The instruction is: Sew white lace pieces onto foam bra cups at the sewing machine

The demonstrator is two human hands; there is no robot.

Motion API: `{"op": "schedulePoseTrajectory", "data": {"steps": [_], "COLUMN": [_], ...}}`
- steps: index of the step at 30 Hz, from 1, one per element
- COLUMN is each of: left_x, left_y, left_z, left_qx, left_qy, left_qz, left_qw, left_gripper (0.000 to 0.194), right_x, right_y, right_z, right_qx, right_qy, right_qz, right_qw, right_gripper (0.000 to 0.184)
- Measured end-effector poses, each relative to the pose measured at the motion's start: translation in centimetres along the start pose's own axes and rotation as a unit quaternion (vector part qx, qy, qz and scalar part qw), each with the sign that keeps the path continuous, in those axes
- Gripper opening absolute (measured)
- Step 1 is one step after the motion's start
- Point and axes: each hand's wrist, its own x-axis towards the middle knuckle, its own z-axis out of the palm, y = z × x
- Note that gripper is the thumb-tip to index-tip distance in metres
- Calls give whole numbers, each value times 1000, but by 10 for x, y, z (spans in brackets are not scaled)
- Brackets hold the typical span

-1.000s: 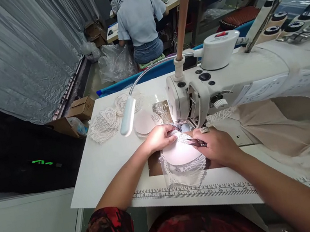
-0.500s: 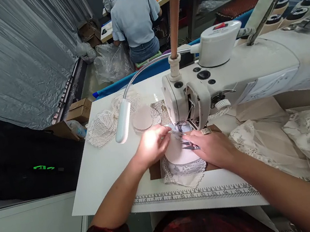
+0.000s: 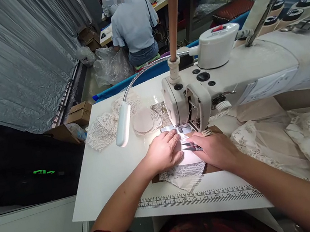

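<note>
My left hand (image 3: 164,151) lies flat on a smooth pale pad (image 3: 191,158), fingers stretched toward the presser foot of the white sewing machine (image 3: 180,100). In my right hand (image 3: 218,148), small dark thread snips (image 3: 192,147) are held, blades pointing left over the pad. That hand's fingertips rest near the pad's right side, close to the needle area. White lace fabric (image 3: 183,177) sticks out from under the pad toward me, over a brown piece (image 3: 213,167). Both hands partly cover the pad, and the needle itself is hard to make out.
Lace pieces (image 3: 102,129) and a pale round pad (image 3: 143,120) lie left of the machine, beneath a gooseneck lamp (image 3: 123,124). More lace fabric (image 3: 261,139) is heaped at the right. A ruler strip (image 3: 198,196) runs along the front edge. Another person (image 3: 133,24) sits beyond the table.
My left hand has gone from pinching at the pad's upper left edge to lying flat on it. The lace below has shifted slightly left. My right hand keeps the snips.
</note>
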Motion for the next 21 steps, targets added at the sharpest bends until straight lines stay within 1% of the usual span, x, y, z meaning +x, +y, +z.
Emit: {"op": "schedulePoseTrajectory", "data": {"steps": [5, 10, 15, 18, 21], "left_x": [5, 8, 3, 0, -1], "left_y": [-9, -17, -22, -17, -8], "left_z": [-2, -5, -12, -13, -8], "left_qx": [11, 5, 22, 59, 70], "left_qy": [-10, -14, -20, -2, 32], "left_qz": [40, 75, 78, 74, 78], "left_qw": [999, 997, 997, 996, 994], "left_gripper": [54, 50, 46, 41, 36], "right_x": [0, 0, -2, -3, -3], "right_y": [1, 2, 6, 8, 10], "right_z": [1, 3, 6, 9, 11], "right_qx": [9, 23, 32, 23, 16], "right_qy": [6, 29, 45, 64, 80], "right_qz": [4, -2, -34, -52, -67], "right_qw": [1000, 999, 998, 996, 994], "right_gripper": [22, 23, 23, 26, 27]}}
